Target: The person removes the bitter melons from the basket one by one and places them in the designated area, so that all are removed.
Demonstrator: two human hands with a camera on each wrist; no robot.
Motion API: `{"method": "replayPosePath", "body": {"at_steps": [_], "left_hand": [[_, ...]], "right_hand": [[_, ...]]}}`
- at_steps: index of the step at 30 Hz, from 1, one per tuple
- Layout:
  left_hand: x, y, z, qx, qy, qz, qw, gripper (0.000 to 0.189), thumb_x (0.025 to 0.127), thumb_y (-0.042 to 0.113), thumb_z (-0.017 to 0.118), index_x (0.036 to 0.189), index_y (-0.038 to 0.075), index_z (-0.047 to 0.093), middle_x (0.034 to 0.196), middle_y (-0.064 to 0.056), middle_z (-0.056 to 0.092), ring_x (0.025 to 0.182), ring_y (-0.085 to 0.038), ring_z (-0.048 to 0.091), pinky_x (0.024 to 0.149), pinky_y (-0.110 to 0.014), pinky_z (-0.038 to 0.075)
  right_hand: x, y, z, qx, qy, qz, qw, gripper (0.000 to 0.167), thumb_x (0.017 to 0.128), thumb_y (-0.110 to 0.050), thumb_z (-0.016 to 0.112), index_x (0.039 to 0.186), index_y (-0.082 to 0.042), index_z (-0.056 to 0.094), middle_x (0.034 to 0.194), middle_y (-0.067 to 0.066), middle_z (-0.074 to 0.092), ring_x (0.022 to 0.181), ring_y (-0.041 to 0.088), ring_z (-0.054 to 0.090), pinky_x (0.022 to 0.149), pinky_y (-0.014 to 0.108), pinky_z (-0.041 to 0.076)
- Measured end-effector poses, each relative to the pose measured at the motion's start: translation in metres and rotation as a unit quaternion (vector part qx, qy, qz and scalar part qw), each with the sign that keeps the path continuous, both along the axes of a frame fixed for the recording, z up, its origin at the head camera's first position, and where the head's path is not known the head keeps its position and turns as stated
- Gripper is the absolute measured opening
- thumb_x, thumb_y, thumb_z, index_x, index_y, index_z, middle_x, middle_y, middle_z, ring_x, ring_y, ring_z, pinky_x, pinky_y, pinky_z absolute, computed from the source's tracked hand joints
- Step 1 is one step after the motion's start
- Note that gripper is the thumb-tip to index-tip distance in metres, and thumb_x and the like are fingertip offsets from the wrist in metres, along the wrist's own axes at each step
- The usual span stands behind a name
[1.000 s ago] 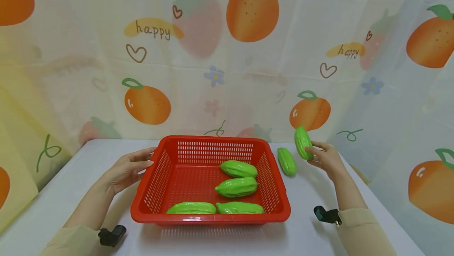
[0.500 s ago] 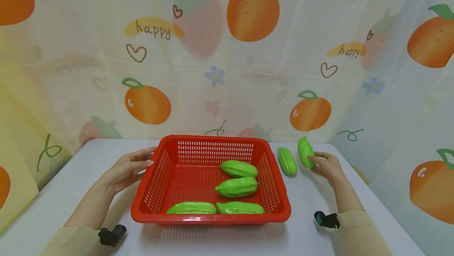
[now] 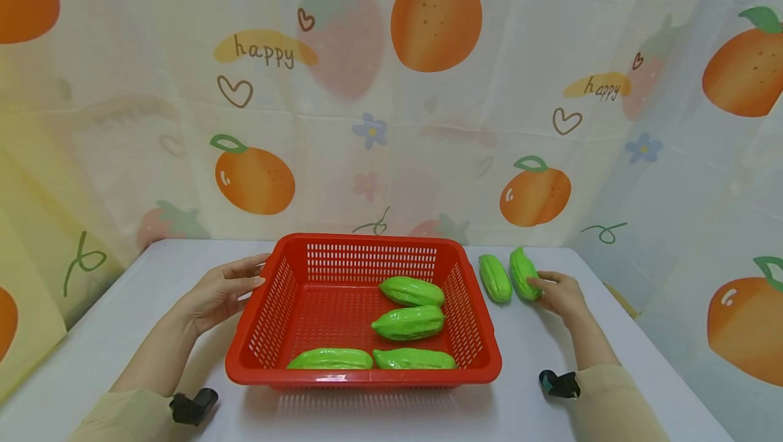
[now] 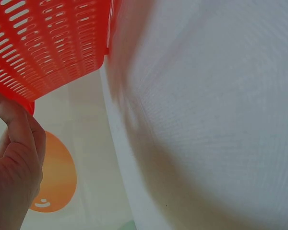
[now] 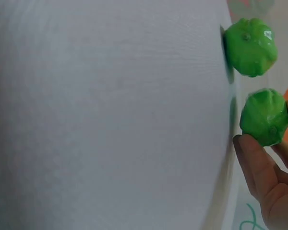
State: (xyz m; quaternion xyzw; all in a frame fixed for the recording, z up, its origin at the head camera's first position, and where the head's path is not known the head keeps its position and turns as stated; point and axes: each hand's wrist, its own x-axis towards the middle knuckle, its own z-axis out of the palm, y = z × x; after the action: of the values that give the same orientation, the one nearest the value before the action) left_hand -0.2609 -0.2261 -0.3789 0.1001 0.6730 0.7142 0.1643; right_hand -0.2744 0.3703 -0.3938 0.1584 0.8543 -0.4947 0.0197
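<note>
A red plastic basket (image 3: 361, 377) with slotted walls stands on the white table. My left hand (image 3: 215, 294) has its relaxed fingertips and thumb at the basket's left rim; the left wrist view shows this hand (image 4: 18, 158) beside the slotted wall. To the basket's right, my right hand (image 3: 561, 294) pinches a glossy, ribbed green bitter melon (image 3: 523, 273) between thumb and fingers, low over the table. In the right wrist view the held melon appears end-on, with fingers (image 5: 259, 167) under it. Another bitter melon (image 3: 495, 279) lies on the table between it and the basket.
Inside the basket are several more bitter melons, including one at the right side (image 3: 408, 324) and one along the near wall (image 3: 330, 359). A fruit-printed curtain (image 3: 391, 122) hangs right behind the white table (image 3: 361, 421).
My right hand has lowered the bitter melon toward the table, bringing it down beside the one lying there. The left hand and basket have stayed in place.
</note>
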Motion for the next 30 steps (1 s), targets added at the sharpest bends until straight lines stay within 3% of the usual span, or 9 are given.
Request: {"method": "replayPosePath", "body": {"at_steps": [6, 20, 30], "left_hand": [[0.0, 0.0, -0.0002, 0.012, -0.004, -0.002, 0.9999, 0.042, 0.101, 0.013, 0.053, 0.141, 0.021, 0.051, 0.112, 0.012, 0.069, 0.1, -0.009, 0.069, 0.086, -0.026, 0.059], [0.0009, 0.0008, 0.001, 0.013, -0.005, -0.001, 0.9999, 0.044, 0.1, 0.014, 0.054, 0.144, 0.019, 0.049, 0.113, 0.012, 0.07, 0.1, -0.008, 0.069, 0.085, -0.026, 0.059], [0.0003, 0.0005, -0.0003, 0.014, -0.004, -0.002, 0.9999, 0.043, 0.101, 0.014, 0.053, 0.143, 0.021, 0.05, 0.113, 0.012, 0.07, 0.1, -0.008, 0.069, 0.086, -0.026, 0.059]], "right_hand": [[0.0004, -0.0002, -0.0016, 0.005, -0.003, 0.004, 1.0, 0.068, 0.098, -0.031, 0.056, 0.148, 0.009, 0.033, 0.149, 0.033, 0.035, 0.109, 0.021, 0.056, 0.077, 0.016, 0.055], [-0.0012, 0.0015, -0.0065, 0.01, -0.002, -0.007, 0.9999, 0.066, 0.097, -0.029, 0.058, 0.146, 0.01, 0.036, 0.14, 0.028, 0.043, 0.099, 0.015, 0.055, 0.075, 0.017, 0.056], [-0.0014, 0.0, -0.0046, 0.012, -0.01, -0.008, 0.9999, 0.067, 0.097, -0.03, 0.059, 0.146, 0.009, 0.036, 0.146, 0.031, 0.039, 0.117, 0.029, 0.053, 0.078, 0.02, 0.057]]}}
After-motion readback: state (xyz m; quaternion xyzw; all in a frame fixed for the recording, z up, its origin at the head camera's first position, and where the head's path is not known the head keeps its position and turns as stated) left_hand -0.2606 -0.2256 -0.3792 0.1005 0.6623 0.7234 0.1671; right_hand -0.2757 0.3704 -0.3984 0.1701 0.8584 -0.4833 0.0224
